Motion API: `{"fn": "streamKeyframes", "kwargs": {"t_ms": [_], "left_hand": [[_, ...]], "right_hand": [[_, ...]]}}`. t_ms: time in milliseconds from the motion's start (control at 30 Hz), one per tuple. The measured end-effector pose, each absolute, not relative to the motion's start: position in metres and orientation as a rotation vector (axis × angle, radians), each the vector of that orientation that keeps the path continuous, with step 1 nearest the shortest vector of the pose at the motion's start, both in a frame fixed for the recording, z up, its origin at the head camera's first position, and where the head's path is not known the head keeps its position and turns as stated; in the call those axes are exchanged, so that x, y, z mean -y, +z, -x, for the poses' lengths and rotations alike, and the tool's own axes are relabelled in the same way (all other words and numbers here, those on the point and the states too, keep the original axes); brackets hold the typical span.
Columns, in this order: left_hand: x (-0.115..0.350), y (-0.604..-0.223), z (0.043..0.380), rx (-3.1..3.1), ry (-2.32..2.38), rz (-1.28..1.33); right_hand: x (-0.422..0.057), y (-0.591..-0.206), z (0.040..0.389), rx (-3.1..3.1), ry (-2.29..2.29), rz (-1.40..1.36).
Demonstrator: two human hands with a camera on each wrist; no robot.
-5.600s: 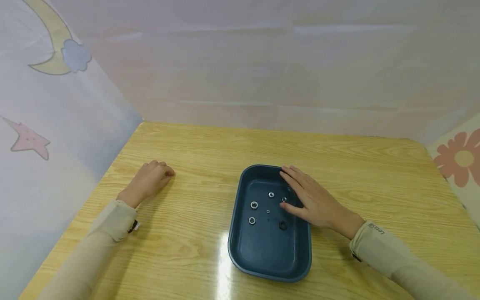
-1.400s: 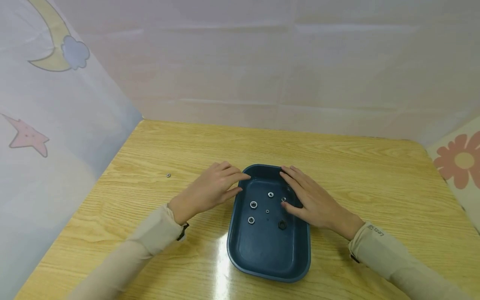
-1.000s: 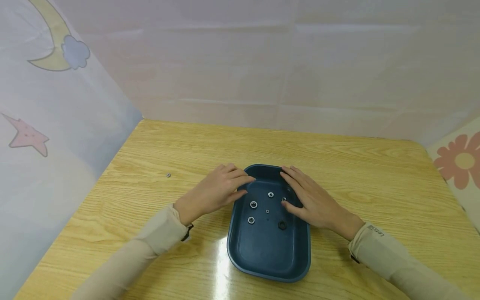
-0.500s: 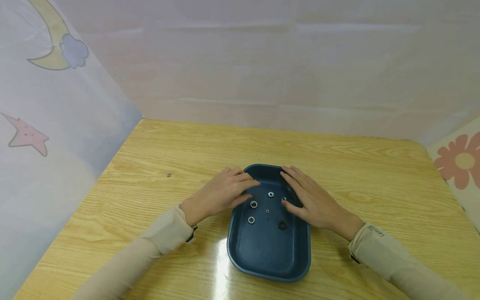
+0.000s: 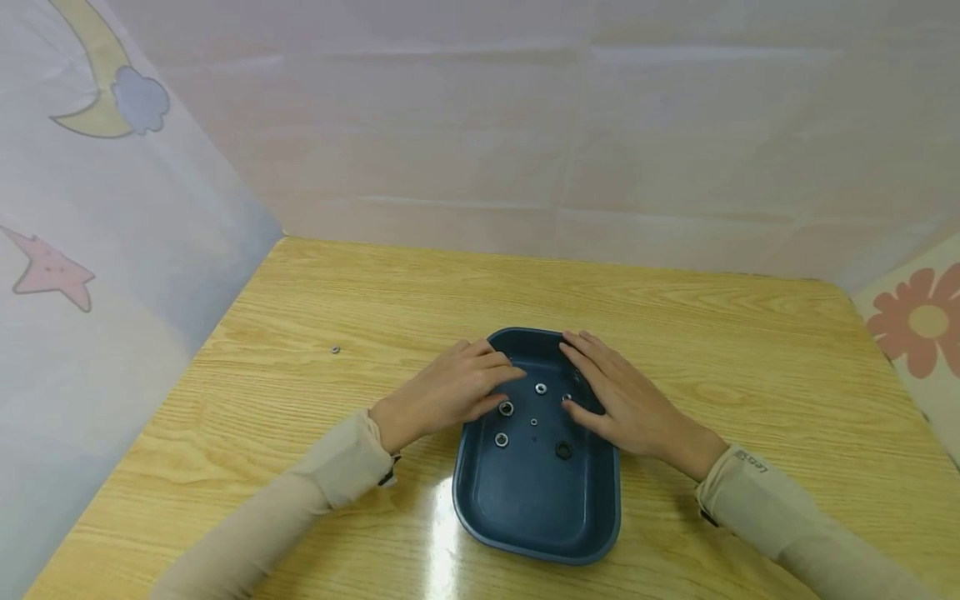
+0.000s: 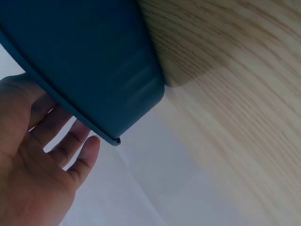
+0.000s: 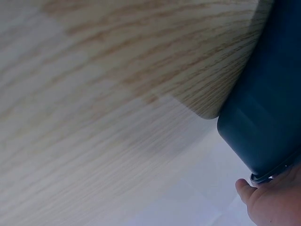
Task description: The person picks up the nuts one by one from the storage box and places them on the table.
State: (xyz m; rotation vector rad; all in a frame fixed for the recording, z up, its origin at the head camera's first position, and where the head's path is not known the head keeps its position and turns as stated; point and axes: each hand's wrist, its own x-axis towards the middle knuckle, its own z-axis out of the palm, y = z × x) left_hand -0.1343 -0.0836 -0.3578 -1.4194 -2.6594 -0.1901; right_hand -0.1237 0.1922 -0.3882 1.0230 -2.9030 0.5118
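Note:
A dark blue tray (image 5: 536,517) lies on the table with several nuts in it. My left hand (image 5: 453,387) reaches over its left rim, fingers loosely bent and holding nothing. The left thumb is right by a large silver nut (image 5: 506,409). In the left wrist view, the left fingers (image 6: 83,157) show beyond the tray's outer wall (image 6: 108,70). My right hand (image 5: 626,404) rests on the right rim, fingers extended, thumb beside a small silver nut (image 5: 567,397). Also inside are a black nut (image 5: 563,450), a tiny nut (image 5: 534,422) and a flanged nut (image 5: 541,389).
One small nut (image 5: 335,350) lies on the wooden table (image 5: 360,292), left of the tray. Another silver nut (image 5: 502,439) sits in the tray's left half. A pale printed backdrop (image 5: 480,125) stands behind the table and along its sides.
A small nut was left on the table at the left as my left hand moved right to the tray. Lately that hand has edged further in over the rim. The right hand stays put.

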Motion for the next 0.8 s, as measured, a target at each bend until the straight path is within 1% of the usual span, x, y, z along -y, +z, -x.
{"fn": "streamKeyframes", "kwargs": {"t_ms": [400, 800], "left_hand": [[0.076, -0.359, 0.135, 2.666, -0.094, 1.429], [0.071, -0.365, 0.135, 2.681, -0.107, 1.438]], "right_hand": [[-0.192, -0.388, 0.125, 2.909, 0.501, -1.022], [-0.193, -0.387, 0.124, 2.913, 0.504, -1.024]]}}
